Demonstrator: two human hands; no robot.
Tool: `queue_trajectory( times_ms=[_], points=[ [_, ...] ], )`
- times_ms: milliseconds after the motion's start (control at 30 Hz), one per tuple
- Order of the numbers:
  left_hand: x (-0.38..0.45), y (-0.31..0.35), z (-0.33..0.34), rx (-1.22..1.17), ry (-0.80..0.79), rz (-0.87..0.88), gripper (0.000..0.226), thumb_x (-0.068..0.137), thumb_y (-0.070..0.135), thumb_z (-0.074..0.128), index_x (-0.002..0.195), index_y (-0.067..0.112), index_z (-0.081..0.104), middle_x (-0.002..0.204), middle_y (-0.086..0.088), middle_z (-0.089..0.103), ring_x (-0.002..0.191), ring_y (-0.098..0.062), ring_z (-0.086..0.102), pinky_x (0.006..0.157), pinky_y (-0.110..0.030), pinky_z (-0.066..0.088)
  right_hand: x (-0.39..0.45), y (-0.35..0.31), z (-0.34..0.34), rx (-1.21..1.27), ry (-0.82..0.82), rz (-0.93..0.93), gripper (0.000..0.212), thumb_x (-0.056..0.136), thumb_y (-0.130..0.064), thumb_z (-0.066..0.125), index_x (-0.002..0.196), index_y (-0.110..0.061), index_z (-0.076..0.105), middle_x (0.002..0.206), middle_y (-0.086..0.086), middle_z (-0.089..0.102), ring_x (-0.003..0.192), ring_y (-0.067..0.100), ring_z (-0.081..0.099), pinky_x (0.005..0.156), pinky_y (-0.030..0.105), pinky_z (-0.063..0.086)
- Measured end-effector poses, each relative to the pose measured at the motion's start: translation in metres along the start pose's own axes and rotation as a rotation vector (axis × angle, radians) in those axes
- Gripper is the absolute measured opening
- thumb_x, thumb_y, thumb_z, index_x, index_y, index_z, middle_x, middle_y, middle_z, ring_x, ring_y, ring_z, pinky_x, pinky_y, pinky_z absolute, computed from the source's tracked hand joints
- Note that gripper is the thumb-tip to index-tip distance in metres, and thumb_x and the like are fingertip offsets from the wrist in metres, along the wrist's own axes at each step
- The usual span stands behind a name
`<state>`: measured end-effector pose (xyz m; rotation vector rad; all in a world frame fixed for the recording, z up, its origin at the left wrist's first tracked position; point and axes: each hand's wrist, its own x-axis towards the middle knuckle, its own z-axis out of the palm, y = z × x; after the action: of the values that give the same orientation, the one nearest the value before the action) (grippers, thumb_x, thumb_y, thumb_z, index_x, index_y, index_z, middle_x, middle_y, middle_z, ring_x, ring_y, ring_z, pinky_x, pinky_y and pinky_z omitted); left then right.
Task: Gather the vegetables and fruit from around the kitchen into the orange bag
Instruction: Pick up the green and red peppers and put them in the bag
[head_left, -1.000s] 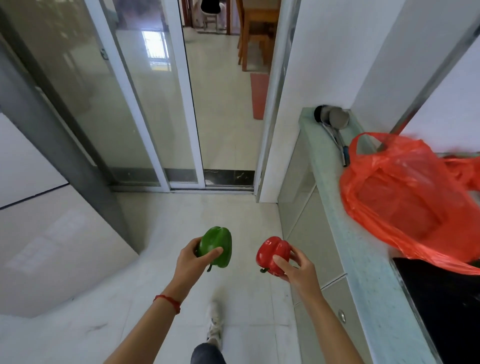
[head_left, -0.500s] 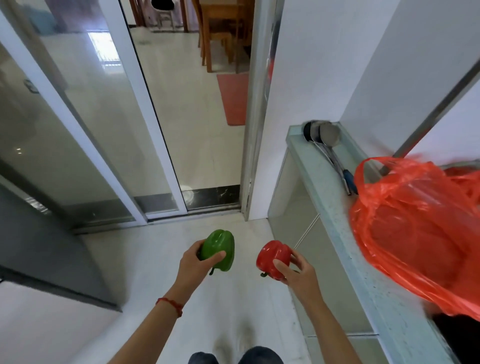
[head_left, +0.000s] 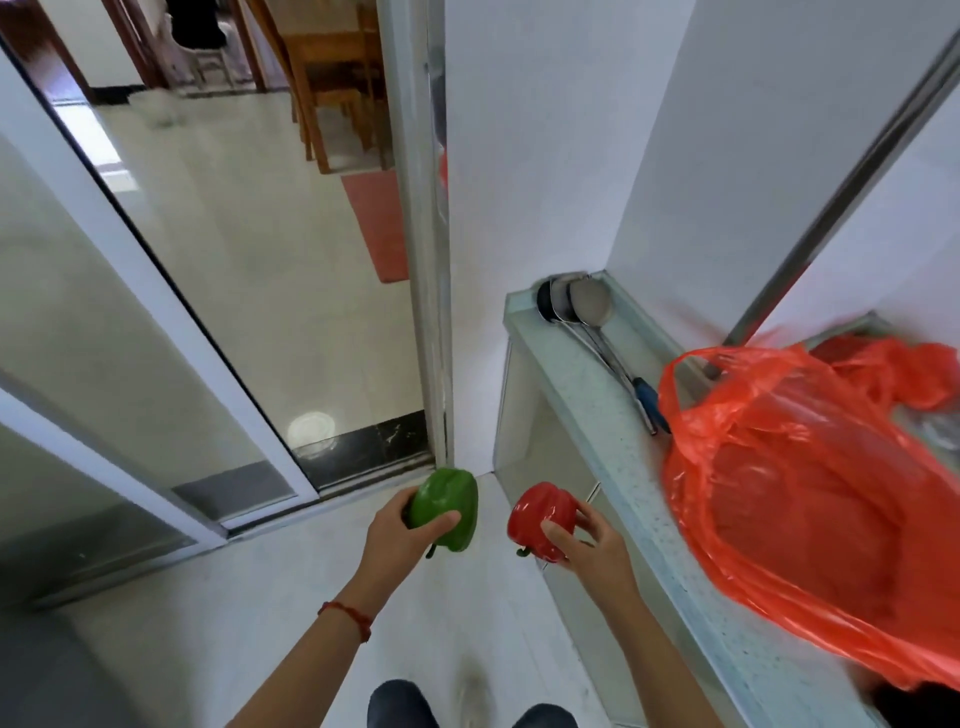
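Note:
My left hand (head_left: 400, 535) grips a green bell pepper (head_left: 447, 506), stem pointing down. Beside it my right hand (head_left: 582, 540) holds a red bell pepper (head_left: 543, 517), also stem down. Both peppers hang over the floor, just left of the counter. The orange plastic bag (head_left: 810, 499) lies on the pale green counter (head_left: 587, 395) to my right, its mouth open towards the wall and one handle loop standing up. What the bag contains is hidden by its crumpled plastic.
Two metal ladles (head_left: 587, 312) with a blue handle lie at the counter's far end by the wall. A sliding glass door (head_left: 171, 291) stands open ahead-left, with a red mat (head_left: 379, 223) and wooden chairs (head_left: 332, 88) beyond. A black surface (head_left: 914, 701) meets the counter's near end.
I have stepped closer to the counter; the bag and ladles now sit nearer and larger at the right. Both hands keep their peppers in the same pose.

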<state>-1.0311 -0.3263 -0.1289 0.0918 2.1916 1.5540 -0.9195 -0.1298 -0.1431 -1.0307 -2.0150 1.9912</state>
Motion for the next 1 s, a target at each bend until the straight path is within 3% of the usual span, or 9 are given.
queue_trajectory(
  times_ms=[167, 300, 433, 500, 600, 667, 833, 933, 1000],
  points=[
    [0.037, 0.017, 0.018, 0.069, -0.135, 0.032, 0.039, 0.072, 0.021, 0.075, 0.105, 0.020, 0.053, 0.096, -0.003, 0.060, 0.081, -0.011, 0.057, 0.056, -0.015, 0.047, 0.007, -0.001, -0.010, 0.010, 0.166, 0.015, 0.053, 0.072, -0.023, 0.076, 0.120, -0.023, 0.053, 0.113, 0.003, 0.058, 0.098, 0.020, 0.061, 0.086, 0.047, 0.054],
    [0.062, 0.031, 0.036, 0.121, -0.310, 0.049, 0.038, 0.071, 0.021, 0.077, 0.102, 0.022, 0.054, 0.091, 0.001, 0.061, 0.079, -0.010, 0.059, 0.051, -0.013, 0.049, -0.003, 0.000, -0.018, 0.085, 0.356, 0.036, 0.051, 0.075, -0.014, 0.073, 0.122, -0.015, 0.054, 0.111, 0.003, 0.058, 0.096, 0.012, 0.057, 0.082, 0.029, 0.053],
    [0.075, 0.053, 0.061, 0.152, -0.512, 0.093, 0.041, 0.059, 0.035, 0.079, 0.091, 0.021, 0.058, 0.082, -0.003, 0.065, 0.064, -0.013, 0.060, 0.048, -0.016, 0.049, -0.021, 0.010, -0.025, 0.190, 0.534, 0.098, 0.052, 0.075, -0.017, 0.074, 0.123, -0.019, 0.053, 0.117, 0.006, 0.058, 0.094, 0.018, 0.063, 0.085, 0.044, 0.054],
    [0.077, 0.061, 0.073, 0.201, -0.608, 0.123, 0.047, 0.053, 0.043, 0.073, 0.092, 0.021, 0.058, 0.081, -0.003, 0.065, 0.061, -0.014, 0.060, 0.049, -0.019, 0.049, -0.033, 0.013, -0.027, 0.239, 0.627, 0.122, 0.055, 0.075, -0.017, 0.073, 0.125, -0.016, 0.051, 0.118, 0.006, 0.057, 0.088, 0.014, 0.063, 0.080, 0.042, 0.056],
    [0.073, 0.071, 0.090, 0.219, -0.752, 0.174, 0.041, 0.053, 0.044, 0.070, 0.087, 0.025, 0.058, 0.079, 0.002, 0.065, 0.065, -0.011, 0.060, 0.049, -0.013, 0.047, -0.053, 0.017, -0.029, 0.305, 0.762, 0.130, 0.056, 0.075, -0.017, 0.073, 0.127, -0.013, 0.050, 0.118, 0.007, 0.056, 0.088, 0.013, 0.062, 0.076, 0.038, 0.056],
    [0.069, 0.076, 0.102, 0.218, -0.824, 0.189, 0.048, 0.050, 0.046, 0.071, 0.090, 0.022, 0.060, 0.082, 0.003, 0.065, 0.073, -0.009, 0.060, 0.050, -0.008, 0.045, -0.064, 0.019, -0.033, 0.339, 0.827, 0.131, 0.057, 0.075, -0.018, 0.073, 0.127, -0.014, 0.050, 0.119, 0.008, 0.057, 0.090, 0.015, 0.063, 0.079, 0.042, 0.056],
    [0.068, 0.085, 0.135, 0.241, -0.927, 0.213, 0.070, 0.045, 0.056, 0.068, 0.104, 0.020, 0.061, 0.091, 0.001, 0.067, 0.078, -0.012, 0.063, 0.056, -0.017, 0.047, -0.082, 0.015, -0.049, 0.374, 0.965, 0.112, 0.048, 0.074, -0.020, 0.074, 0.118, -0.022, 0.055, 0.111, 0.000, 0.061, 0.090, 0.016, 0.065, 0.084, 0.047, 0.055],
    [0.064, 0.098, 0.158, 0.224, -0.958, 0.235, 0.063, 0.048, 0.049, 0.070, 0.102, 0.016, 0.059, 0.084, 0.001, 0.064, 0.069, -0.010, 0.059, 0.049, -0.010, 0.045, -0.082, 0.010, -0.065, 0.403, 1.001, 0.089, 0.043, 0.075, -0.017, 0.073, 0.114, -0.023, 0.055, 0.108, 0.000, 0.061, 0.087, 0.015, 0.065, 0.083, 0.045, 0.055],
    [0.064, 0.106, 0.174, 0.231, -0.943, 0.271, 0.068, 0.041, 0.057, 0.065, 0.096, 0.018, 0.060, 0.082, 0.004, 0.064, 0.071, -0.007, 0.059, 0.049, -0.008, 0.043, -0.078, 0.006, -0.079, 0.406, 1.010, 0.069, 0.041, 0.077, -0.015, 0.071, 0.114, -0.022, 0.055, 0.107, 0.001, 0.061, 0.084, 0.013, 0.065, 0.080, 0.041, 0.056]
  ],
)
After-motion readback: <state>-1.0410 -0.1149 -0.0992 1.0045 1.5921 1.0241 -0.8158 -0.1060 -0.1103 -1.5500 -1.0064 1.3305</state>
